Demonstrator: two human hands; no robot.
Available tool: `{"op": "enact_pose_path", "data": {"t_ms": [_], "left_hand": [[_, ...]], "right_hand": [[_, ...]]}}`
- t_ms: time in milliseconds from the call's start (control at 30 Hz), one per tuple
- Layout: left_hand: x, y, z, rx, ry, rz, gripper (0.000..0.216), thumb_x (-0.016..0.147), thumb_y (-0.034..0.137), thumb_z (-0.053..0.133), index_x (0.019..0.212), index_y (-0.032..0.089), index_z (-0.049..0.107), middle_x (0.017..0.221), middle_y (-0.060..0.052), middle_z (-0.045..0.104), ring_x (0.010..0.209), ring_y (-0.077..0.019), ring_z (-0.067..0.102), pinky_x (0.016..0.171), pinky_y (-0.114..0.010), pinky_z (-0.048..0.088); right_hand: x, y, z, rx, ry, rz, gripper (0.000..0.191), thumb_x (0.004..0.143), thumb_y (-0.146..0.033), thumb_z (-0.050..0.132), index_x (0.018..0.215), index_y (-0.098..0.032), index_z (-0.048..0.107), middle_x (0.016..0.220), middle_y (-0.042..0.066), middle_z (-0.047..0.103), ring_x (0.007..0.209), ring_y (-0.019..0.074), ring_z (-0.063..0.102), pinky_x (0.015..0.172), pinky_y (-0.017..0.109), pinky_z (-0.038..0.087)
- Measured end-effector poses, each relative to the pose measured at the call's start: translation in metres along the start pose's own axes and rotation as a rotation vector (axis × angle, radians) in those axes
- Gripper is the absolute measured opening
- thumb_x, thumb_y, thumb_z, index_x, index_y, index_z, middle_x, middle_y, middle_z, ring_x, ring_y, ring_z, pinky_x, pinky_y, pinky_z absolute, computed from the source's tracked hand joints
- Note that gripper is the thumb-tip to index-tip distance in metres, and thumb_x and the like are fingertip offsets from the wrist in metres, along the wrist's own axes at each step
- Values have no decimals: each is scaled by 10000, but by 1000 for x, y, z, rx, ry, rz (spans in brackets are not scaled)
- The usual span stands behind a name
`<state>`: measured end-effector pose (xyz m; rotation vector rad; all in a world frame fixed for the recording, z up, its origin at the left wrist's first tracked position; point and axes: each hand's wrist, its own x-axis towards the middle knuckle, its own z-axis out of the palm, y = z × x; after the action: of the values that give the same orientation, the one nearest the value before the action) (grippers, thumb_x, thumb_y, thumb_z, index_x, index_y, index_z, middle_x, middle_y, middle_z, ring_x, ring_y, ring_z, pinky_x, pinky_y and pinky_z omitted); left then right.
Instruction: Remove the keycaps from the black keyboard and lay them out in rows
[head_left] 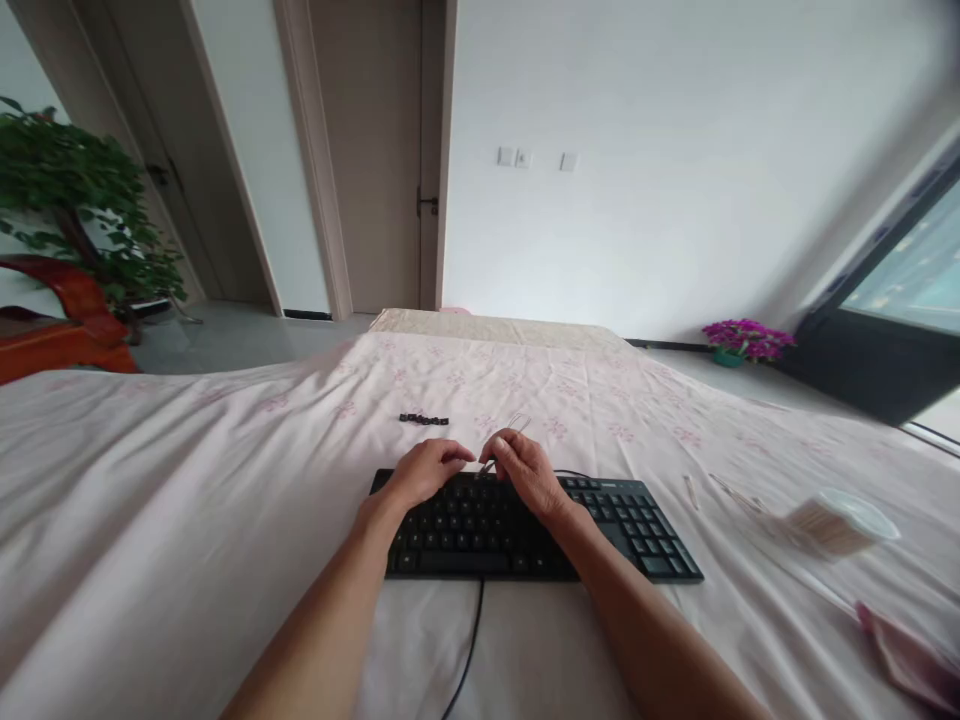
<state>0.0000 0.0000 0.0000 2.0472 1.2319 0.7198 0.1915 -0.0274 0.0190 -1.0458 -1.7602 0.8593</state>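
Note:
A black keyboard lies on the pale cloth in front of me, partly covered by my hands. My left hand rests over its upper left part, fingers stretched toward the right and nothing seen in them. My right hand is closed on a thin metal tool, which looks like a wire keycap puller. The tool's lower tip points down at the top row of keys, between both hands. Whether it touches a key I cannot tell. Beyond the keyboard sits a short row of loose black keycaps.
A clear round tub of cotton swabs stands at the right, with a few loose swabs beside it. A pink item lies at the lower right. The keyboard's black cable runs toward me over the wrinkled cloth.

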Motion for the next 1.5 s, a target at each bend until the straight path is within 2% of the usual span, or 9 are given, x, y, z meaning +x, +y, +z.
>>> {"op": "enact_pose_path", "data": {"t_ms": [133,300,567,767,900,1000,1300,1500], "left_hand": [[0,0,1,-66,-42,50,263,800,267,516,975,214,705,956,-18,712,895,-188,623,809,-262,446],[1,4,6,-40,-78,112,157,763,231,548,797,176,691,807,4,683,777,-169,609,708,-241,435],[0,8,11,61,-51,27,95,720,276,629,745,198,678,777,14,680,766,-174,603,672,-230,427],[-1,7,14,88,13,52,106,718,305,654,757,212,684,793,12,687,769,-169,620,683,-229,430],[-2,9,14,65,8,63,142,731,304,646,838,234,710,868,5,704,800,-167,630,724,-234,441],[-3,11,13,35,-1,51,167,731,296,644,870,234,713,890,-1,710,820,-171,636,743,-241,449],[-2,5,11,-122,-51,72,119,716,217,627,822,203,678,827,6,704,824,-174,645,745,-240,454],[-2,4,6,-125,-71,125,105,754,203,559,759,168,658,738,18,666,748,-153,616,671,-219,429]], "right_hand": [[-1,-2,3,-51,-31,-32,365,936,-433,395,801,-160,597,588,-26,495,542,99,449,561,220,373],[0,-5,8,-88,-94,-146,281,932,-362,427,789,-173,578,754,8,595,676,121,522,679,242,416],[-1,-3,11,-104,-131,-143,333,949,-387,373,774,-186,573,744,5,593,664,120,529,688,246,426],[-6,3,13,-84,-45,-143,335,949,-397,369,785,-184,569,746,11,591,624,118,518,646,241,426],[-8,6,12,-67,82,-122,343,947,-418,359,791,-192,564,741,18,610,555,116,495,600,251,427],[-8,6,12,-50,112,-123,345,945,-426,363,789,-192,563,735,17,616,537,114,493,596,256,430],[-5,4,12,-66,-4,-101,369,950,-417,362,790,-175,590,692,8,591,550,108,490,596,247,414],[-4,0,14,-155,-86,-122,320,952,-379,373,789,-189,572,733,-2,594,597,108,509,644,237,414]]}}
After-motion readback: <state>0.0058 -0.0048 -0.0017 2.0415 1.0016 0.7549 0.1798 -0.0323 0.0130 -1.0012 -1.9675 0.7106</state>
